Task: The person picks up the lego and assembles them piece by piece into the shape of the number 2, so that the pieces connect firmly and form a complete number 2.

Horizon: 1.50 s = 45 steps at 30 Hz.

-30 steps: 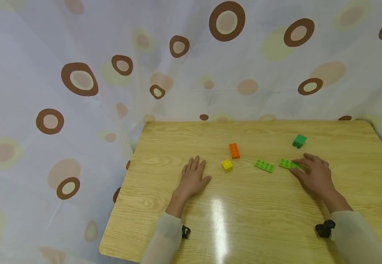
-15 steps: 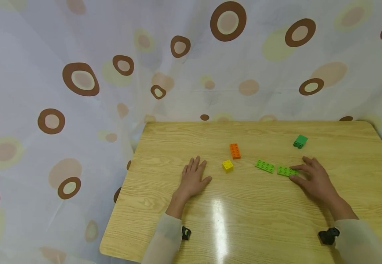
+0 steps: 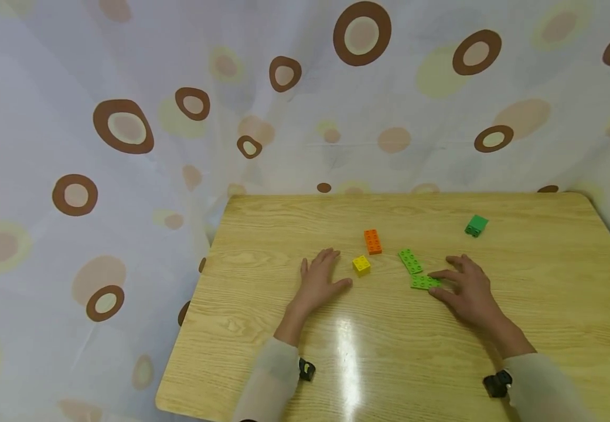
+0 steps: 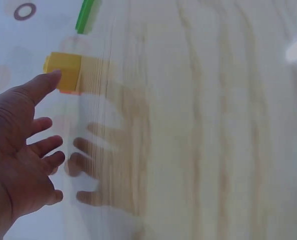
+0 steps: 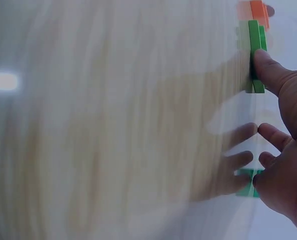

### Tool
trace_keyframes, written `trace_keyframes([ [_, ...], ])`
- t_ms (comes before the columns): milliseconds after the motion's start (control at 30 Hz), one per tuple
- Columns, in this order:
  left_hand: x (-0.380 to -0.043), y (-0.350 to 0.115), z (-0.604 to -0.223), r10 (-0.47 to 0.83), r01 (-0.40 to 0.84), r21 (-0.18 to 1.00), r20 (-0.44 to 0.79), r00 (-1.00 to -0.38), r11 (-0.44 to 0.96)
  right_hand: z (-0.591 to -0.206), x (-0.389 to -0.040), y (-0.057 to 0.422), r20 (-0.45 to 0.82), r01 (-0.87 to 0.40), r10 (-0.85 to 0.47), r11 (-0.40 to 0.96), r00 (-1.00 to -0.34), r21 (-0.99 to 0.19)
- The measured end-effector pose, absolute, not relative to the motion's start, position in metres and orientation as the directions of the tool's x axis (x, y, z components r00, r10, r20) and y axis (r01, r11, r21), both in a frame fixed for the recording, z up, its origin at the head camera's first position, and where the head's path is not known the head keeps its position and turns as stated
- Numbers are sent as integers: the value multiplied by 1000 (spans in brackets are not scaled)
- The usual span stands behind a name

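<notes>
My right hand (image 3: 468, 293) pinches the right end of a flat light green toy brick (image 3: 423, 282) between thumb and fingers, low over the table. A second flat light green brick (image 3: 411, 261) lies slanted just behind it, their ends touching or nearly so. In the right wrist view the thumb lies against a light green brick (image 5: 256, 55). My left hand (image 3: 317, 287) is spread with nothing in it. Its thumb points toward a small yellow brick (image 3: 361, 265), which also shows beyond the thumb in the left wrist view; whether they touch is unclear.
An orange brick (image 3: 372, 241) lies behind the yellow one. Farther back at the right is a dark green brick (image 3: 476, 225). The wooden table (image 3: 283, 217) ends at a patterned curtain (image 3: 294, 152) behind and on the left.
My right hand has slid its light green brick leftward and nearer me, against the other. That other brick has swung to a steeper slant. My left hand has shifted slightly right.
</notes>
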State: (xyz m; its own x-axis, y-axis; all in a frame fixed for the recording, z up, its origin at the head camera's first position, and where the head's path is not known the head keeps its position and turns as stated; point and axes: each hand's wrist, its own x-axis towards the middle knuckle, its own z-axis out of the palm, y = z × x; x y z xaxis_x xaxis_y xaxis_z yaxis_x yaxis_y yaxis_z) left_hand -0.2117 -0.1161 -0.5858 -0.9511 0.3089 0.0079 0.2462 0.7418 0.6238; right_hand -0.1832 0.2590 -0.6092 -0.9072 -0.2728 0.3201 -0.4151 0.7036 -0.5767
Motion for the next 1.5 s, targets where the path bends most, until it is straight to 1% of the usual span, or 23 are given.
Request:
trace_keyframes([
  [100,-217,-106,-587,327,260,622,8,-945,739,-610,-184,245,314,-410,-271,705,-910,-579],
  [333,-227,-87,-589,321,279,615,45,-946,737,-607,-188,218,286,-376,-253,737,-924,-562],
  [467,-230,-81,-589,317,279,602,45,-947,748,-608,-195,208,273,-356,-237,733,-933,-580],
  [700,-231,-78,-590,314,277,601,46,-948,750,-614,-215,209,265,-364,-252,712,-931,-600],
  [867,-231,-77,-593,306,279,586,54,-950,761,-614,-216,210,267,-367,-253,701,-930,-611],
  [1000,-231,-77,-593,323,301,585,70,-944,753,-615,-216,212,273,-363,-243,706,-931,-608],
  [1200,-231,-76,-592,337,310,576,62,-939,757,-618,-216,213,269,-361,-245,709,-932,-606],
  [1500,-232,-77,-593,302,290,572,77,-950,767,-616,-216,209,256,-358,-251,703,-934,-614],
])
